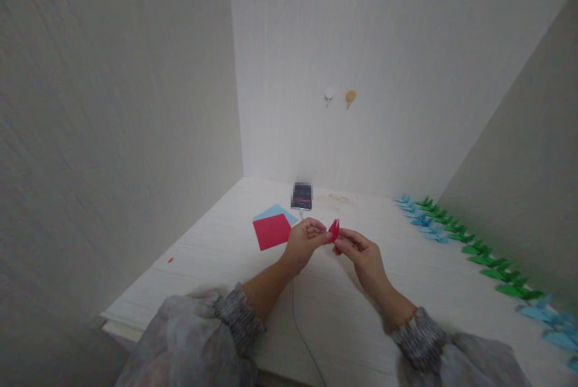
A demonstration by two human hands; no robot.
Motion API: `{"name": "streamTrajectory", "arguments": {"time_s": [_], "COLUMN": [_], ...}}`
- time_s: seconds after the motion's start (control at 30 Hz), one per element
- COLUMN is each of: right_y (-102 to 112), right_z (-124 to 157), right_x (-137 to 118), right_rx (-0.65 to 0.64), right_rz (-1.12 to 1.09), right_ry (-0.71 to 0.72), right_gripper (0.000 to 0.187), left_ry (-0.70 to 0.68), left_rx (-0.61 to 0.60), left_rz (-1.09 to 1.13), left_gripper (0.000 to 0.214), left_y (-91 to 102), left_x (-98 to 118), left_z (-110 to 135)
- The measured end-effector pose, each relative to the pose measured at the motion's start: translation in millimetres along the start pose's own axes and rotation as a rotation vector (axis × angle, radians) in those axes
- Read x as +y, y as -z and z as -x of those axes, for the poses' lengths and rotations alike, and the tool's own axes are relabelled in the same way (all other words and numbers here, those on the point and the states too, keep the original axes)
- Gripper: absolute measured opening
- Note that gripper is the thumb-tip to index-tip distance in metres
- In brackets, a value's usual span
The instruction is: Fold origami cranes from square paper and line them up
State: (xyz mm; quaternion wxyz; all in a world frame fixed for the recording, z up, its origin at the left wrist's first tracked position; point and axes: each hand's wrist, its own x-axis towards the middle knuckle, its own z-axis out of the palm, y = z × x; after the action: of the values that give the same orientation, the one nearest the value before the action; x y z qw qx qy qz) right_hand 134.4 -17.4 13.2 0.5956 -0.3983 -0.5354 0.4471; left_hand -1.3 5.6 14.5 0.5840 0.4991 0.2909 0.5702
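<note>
Between my two hands, above the white table, is a small folded red paper piece [334, 230] with narrow points sticking up. My left hand [303, 242] pinches its left side between thumb and fingers; a ring shows on one finger. From the right, my right hand [362, 252] grips the piece's lower right side, and the fingertips cover part of it. Just left of my left hand lies a flat red paper sheet [272, 232], overlapping a light blue sheet [276, 212] beneath it.
A phone [301, 195] stands near the back wall, with a white cable [295, 309] running toward the front edge. Rows of green folded paper cranes [478, 248] and blue ones [433, 232] line the table's right side. An orange scrap [170, 260] lies at left. Two hooks [351, 96] hang on the wall.
</note>
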Motion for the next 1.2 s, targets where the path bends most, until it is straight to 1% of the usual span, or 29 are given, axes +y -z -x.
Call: {"name": "streamTrajectory", "arguments": {"time_s": [0.2, 0.57, 0.67, 0.77, 0.97, 1.1, 1.2], "right_y": [1.5, 0.0, 0.0, 0.1, -1.7, -1.4, -0.8], "right_z": [-1.1, -2.0, -1.2, -0.6, -0.8, -0.9, -0.7], "right_x": [1.8, 2.5, 3.2, 3.4, 3.3, 4.6, 5.1], "right_rx": [0.03, 0.038, 0.027, -0.001, -0.02, -0.024, -0.004], "right_rz": [-0.019, -0.073, -0.037, 0.003, -0.037, -0.056, -0.059], "right_ry": [-0.017, 0.014, 0.008, -0.001, -0.062, -0.054, -0.039], "right_gripper": [0.023, 0.022, 0.018, 0.02, 0.028, 0.024, 0.021], "left_ry": [0.021, -0.012, -0.015, -0.012, -0.015, -0.015, -0.016], "left_rx": [-0.008, -0.033, -0.055, -0.066, -0.009, -0.004, -0.002], "left_rz": [-0.001, 0.003, 0.022, 0.042, 0.014, -0.001, -0.016], "left_gripper": [0.024, 0.02, 0.022, 0.023, 0.025, 0.023, 0.021], "left_y": [-0.6, 0.1, 0.0, 0.7, 1.6, 0.7, 0.3], "left_x": [0.4, -0.5, -0.6, -1.4, -2.7, -1.2, -0.2], "left_z": [1.4, 2.3, 2.4, 2.0, 1.0, 1.3, 1.7]}}
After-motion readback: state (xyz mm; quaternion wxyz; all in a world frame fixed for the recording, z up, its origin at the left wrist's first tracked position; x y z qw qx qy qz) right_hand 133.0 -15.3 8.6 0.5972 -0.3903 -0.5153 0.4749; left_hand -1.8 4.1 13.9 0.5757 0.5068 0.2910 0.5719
